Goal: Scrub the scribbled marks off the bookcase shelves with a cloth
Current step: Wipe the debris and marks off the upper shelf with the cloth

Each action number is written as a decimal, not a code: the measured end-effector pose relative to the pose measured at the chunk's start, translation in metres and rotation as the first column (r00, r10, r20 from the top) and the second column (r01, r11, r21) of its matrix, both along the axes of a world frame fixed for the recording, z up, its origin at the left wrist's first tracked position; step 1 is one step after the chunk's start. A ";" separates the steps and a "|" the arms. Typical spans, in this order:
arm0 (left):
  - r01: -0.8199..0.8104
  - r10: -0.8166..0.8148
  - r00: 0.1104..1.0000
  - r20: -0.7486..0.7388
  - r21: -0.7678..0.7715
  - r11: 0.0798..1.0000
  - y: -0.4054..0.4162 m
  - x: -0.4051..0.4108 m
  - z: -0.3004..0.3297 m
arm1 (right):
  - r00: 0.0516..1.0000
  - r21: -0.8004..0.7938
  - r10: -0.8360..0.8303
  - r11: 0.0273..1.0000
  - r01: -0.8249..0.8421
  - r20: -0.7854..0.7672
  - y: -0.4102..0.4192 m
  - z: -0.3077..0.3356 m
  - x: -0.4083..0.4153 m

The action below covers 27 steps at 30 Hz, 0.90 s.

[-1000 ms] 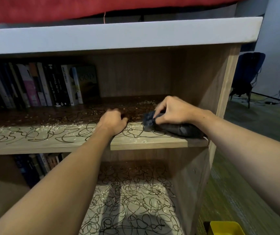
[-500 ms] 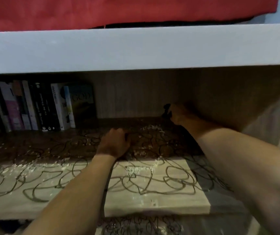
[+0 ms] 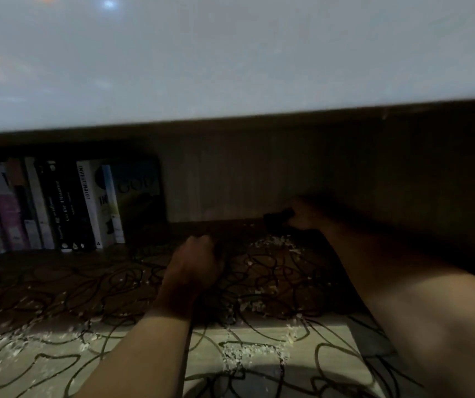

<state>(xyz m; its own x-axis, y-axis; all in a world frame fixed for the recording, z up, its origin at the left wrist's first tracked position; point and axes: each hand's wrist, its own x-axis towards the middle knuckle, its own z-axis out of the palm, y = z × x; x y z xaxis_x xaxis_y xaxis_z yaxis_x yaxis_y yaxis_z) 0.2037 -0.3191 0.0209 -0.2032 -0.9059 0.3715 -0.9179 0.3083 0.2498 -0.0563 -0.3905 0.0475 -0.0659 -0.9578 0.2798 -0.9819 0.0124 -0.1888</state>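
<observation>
The person's right hand [image 3: 306, 215] reaches deep into the dim back of the wooden bookcase shelf [image 3: 259, 340], fingers curled round a dark bunched cloth [image 3: 278, 218] that lies on the shelf just left of the hand, near the back panel. The left hand [image 3: 193, 267] rests on the shelf nearer the front, left of the right hand, its fingers loosely curled and holding nothing. Black looping scribbled marks [image 3: 328, 357] cover the board around and in front of both hands, with pale crumbs [image 3: 255, 353] scattered among them. Left of the left hand stands a row of upright books [image 3: 69, 205].
</observation>
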 end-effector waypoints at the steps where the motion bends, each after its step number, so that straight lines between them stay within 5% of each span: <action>1: 0.008 -0.008 1.000 0.010 0.005 1.000 -0.001 0.000 0.002 | 1.000 -0.025 -0.008 1.000 0.007 -0.013 -0.002 0.004 0.000; 4: 0.015 -0.017 0.999 0.045 0.058 0.998 -0.005 0.000 0.002 | 0.997 -0.105 -0.050 0.993 0.044 -0.052 -0.009 0.005 0.006; 15: -0.015 0.018 0.999 -0.037 0.102 0.995 -0.019 -0.001 -0.001 | 0.957 0.111 0.289 0.950 -0.291 0.039 -0.023 0.008 0.035; 20: 0.010 -0.007 0.999 -0.033 0.081 0.997 -0.021 -0.002 -0.003 | 0.960 -0.067 0.261 0.965 -0.255 0.102 -0.024 0.012 0.038; 27: -0.019 0.021 0.999 -0.027 0.082 0.996 -0.025 -0.005 -0.004 | 0.955 0.073 0.294 0.952 -0.297 0.042 -0.031 0.008 0.073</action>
